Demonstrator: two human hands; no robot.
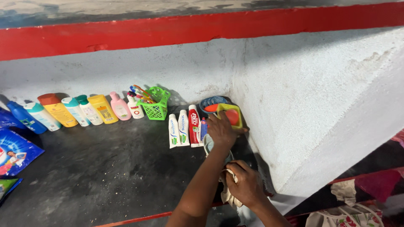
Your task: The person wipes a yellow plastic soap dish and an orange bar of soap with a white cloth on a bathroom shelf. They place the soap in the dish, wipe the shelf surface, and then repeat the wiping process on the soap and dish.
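My left hand (221,130) reaches to the back corner of the dark shelf (105,168) and grips the near edge of a yellow-green soap dish (230,110) with a red soap in it. Just behind it sits a blue soap dish (211,101) holding an orange soap. Three toothpaste tubes (184,128) lie side by side to the left of my hand, with a smaller blue tube beside them. A pale blue object (208,145) shows under my left wrist. Nearer the front edge, my right hand (244,185) is closed on a whitish cloth (229,195).
A green basket (157,107) with toothbrushes stands against the back wall, left of it a row of several plastic bottles (84,110). Blue packets (14,153) lie at the far left. A rough white wall (320,105) closes the right side. Patterned fabric (349,210) lies below right.
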